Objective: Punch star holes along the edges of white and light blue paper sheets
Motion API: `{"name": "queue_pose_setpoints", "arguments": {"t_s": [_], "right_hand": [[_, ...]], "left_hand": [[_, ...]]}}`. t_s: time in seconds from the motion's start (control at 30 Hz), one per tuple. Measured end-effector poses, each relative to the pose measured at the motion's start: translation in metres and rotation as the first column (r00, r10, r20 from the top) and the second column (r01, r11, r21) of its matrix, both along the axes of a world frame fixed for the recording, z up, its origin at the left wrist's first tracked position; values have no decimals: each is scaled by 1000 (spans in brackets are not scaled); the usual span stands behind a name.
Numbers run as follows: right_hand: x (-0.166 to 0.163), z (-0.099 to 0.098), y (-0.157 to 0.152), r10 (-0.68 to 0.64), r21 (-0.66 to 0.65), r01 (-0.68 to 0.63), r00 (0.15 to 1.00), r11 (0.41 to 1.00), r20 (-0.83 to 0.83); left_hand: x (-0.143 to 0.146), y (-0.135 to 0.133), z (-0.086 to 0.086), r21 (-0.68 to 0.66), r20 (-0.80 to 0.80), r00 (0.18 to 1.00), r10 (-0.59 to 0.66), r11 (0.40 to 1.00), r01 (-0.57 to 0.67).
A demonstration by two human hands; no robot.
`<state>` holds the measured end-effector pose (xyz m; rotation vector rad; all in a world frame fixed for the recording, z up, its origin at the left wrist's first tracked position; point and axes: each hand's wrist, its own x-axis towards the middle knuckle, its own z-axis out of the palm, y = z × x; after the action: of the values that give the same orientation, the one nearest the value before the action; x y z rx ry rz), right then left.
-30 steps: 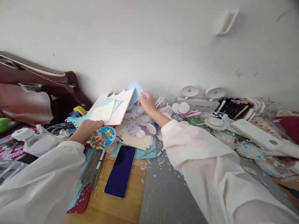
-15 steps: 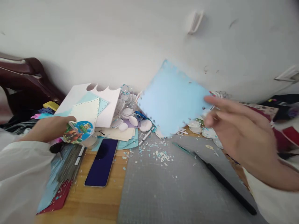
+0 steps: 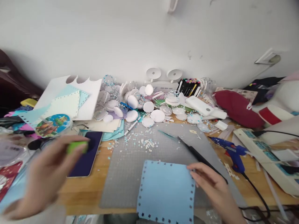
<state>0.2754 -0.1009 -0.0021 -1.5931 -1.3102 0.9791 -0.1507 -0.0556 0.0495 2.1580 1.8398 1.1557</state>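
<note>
Hands are apart, the right hand (image 3: 210,183) pinching a perforated blue sheet (image 3: 165,191) over the grey cutting mat's (image 3: 126,174) near edge, the left hand (image 3: 50,172) gripping a blurred green object (image 3: 76,147); apparent step: sheet positioning, next calling for steady alignment.

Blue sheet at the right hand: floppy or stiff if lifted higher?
Probably fairly stiff: the blue sheet looks flat though the right hand grips it only near one corner. Likely light, since it looks thin. Its edges may tear first, as small holes line them.
</note>
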Motion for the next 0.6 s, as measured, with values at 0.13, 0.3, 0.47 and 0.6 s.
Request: {"name": "queue_pose_setpoints", "arguments": {"t_s": [0.13, 0.3, 0.47, 0.6], "right_hand": [[-22, -14, 12, 118, 10, -118, 992, 993, 37], [-27, -28, 19, 189, 0, -190, 977, 982, 98], [-29, -32, 17, 193, 26, -200, 967, 979, 166], [-33, -30, 17, 192, 68, -210, 959, 975, 208]], "left_hand": [[91, 29, -29, -109, 89, 960, -267, 955, 276], [112, 42, -64, -235, -23, 897, -442, 874, 425], [113, 44, -63, -254, -75, 878, -474, 860, 443], [121, 29, -52, -150, -84, 881, -466, 880, 451]]}}
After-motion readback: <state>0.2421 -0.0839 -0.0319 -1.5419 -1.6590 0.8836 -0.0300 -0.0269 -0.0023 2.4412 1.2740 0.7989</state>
